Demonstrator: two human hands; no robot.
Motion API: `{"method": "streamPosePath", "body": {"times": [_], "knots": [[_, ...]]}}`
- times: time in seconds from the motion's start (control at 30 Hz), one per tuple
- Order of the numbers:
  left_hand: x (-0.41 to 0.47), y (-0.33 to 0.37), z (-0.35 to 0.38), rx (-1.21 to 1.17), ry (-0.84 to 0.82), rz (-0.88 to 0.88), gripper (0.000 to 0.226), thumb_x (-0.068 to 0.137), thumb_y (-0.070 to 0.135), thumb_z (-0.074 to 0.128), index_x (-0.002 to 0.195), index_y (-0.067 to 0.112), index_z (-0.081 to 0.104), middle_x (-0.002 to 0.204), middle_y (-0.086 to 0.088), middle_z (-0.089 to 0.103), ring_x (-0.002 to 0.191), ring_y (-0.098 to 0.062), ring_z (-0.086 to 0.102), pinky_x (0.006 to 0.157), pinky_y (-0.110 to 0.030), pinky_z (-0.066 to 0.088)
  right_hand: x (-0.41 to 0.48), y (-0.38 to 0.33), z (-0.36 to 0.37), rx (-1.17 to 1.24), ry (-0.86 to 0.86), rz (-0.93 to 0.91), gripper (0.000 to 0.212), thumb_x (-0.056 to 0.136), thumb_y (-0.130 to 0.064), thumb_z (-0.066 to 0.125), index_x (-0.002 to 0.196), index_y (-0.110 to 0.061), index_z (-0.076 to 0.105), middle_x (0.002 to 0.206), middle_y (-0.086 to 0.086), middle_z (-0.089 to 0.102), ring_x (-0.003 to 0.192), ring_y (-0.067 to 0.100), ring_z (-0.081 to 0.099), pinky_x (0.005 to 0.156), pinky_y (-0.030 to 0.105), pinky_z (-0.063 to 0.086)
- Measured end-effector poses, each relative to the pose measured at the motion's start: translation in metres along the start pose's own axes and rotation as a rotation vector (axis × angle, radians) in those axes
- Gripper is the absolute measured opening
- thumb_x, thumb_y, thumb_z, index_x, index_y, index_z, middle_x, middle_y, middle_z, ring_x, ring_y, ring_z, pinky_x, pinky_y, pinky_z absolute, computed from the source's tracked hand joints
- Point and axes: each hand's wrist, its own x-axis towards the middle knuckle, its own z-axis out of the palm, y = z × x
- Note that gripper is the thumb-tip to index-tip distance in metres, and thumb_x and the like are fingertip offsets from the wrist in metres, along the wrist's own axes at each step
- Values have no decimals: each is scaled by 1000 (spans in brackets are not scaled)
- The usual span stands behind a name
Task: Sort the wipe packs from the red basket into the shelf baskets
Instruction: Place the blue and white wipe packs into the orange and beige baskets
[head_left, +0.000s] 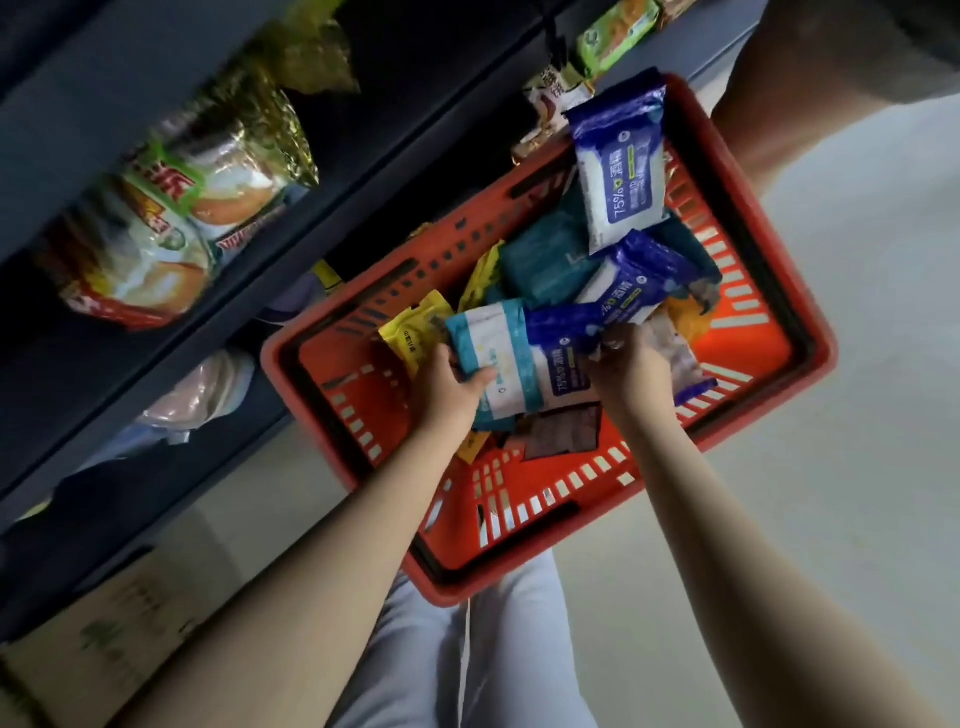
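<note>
From the head camera, both hands reach into the red basket (737, 171) on the floor beside the shelf (156, 67), probably to lift packs for sorting. The left hand (449, 387) has its fingers curled around a teal-and-white pack (501, 358); the right hand (631, 364) pinches a blue pack (566, 332). Roughly 8 more packs lie heaped inside.

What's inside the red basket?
The red basket holds wipe packs: blue ones, a teal one and a yellow one. The left hand grips a light blue pack; the right hand grips another. Whatever lies underneath is covered.
</note>
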Motion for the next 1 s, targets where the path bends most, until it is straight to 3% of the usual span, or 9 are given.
{"method": "streamPosePath", "body": {"times": [0.07, 0.2, 0.33, 0.4, 0.53, 0.6, 0.7, 0.83, 1.0], "knots": [[-4, -4, -3, -50, -14, -44, 36, 82, 22, 75, 109, 11, 53, 115, -10, 64, 102, -26, 63, 81, -40, 55, -2, 2, 1, 3, -60, 8, 35, 90, -24, 63, 123, -14, 55, 116, 5, 61, 99, 20, 63, 69, 26, 55], [-11, -13, -10, -150, -43, -114, 44, 83, 19, 74, 117, 3, 51, 121, -13, 62, 108, -29, 61, 92, -49, 51, 5, -2, -2, 103, -123, 85, 37, 85, -27, 70, 118, -14, 58, 113, 3, 64, 93, 14, 63, 56, 14, 44], [-16, -19, -15, -317, -24, -218, 48, 86, 7, 68, 126, 0, 44, 128, -19, 59, 112, -32, 61, 93, -46, 51, 3, -4, 9, 178, -78, 102, 43, 80, -28, 75, 116, -14, 56, 109, 1, 63, 93, 15, 63, 57, 18, 46], [-19, -21, -16, -369, -38, -233, 51, 88, 4, 66, 131, -3, 39, 129, -19, 58, 113, -32, 61, 88, -40, 51, 0, -3, 12, 207, -90, 99, 28, 85, -27, 71, 109, -18, 59, 107, 0, 63, 96, 16, 64, 66, 27, 55], [-31, -19, -25, -404, -19, -165, 33, 90, 7, 64, 115, 4, 44, 119, -19, 61, 101, -29, 63, 69, -27, 51, -14, -6, 4, 230, -177, -2, 11, 91, -23, 64, 100, -17, 61, 96, -1, 64, 91, 18, 65, 80, 37, 57], [-48, -12, -40, -432, -13, -135, 32, 88, 18, 69, 110, 11, 47, 115, -16, 65, 98, -28, 66, 76, -35, 55, -28, -14, -10, 228, -182, -56, 13, 92, -22, 63, 97, -12, 59, 92, 5, 64, 86, 22, 63, 75, 36, 55], [-98, 9, -82, -499, 38, -81, 28, 79, 37, 72, 98, 28, 55, 109, -10, 69, 98, -27, 68, 85, -50, 56, -74, -41, -56, 509, -102, -35, 14, 94, -19, 60, 103, -9, 56, 101, 12, 65, 82, 19, 63, 69, 31, 56], [-163, 40, -131, -643, 20, -34, 8, 90, 30, 65, 93, 30, 58, 107, -6, 69, 94, -25, 67, 79, -48, 55, -132, -78, -109, 935, -165, -25, 15, 100, -11, 48, 110, -14, 58, 93, 4, 68, 65, 10, 63, 50, 20, 49], [-284, 80, -219, -852, 31, 125, 13, 91, 25, 63, 104, 26, 61, 106, -6, 70, 88, -20, 68, 64, -40, 57, -238, -152, -185, 1177, -271, -179, 20, 102, -22, 43, 115, -16, 58, 101, 7, 70, 79, 17, 68, 67, 32, 58]]}}
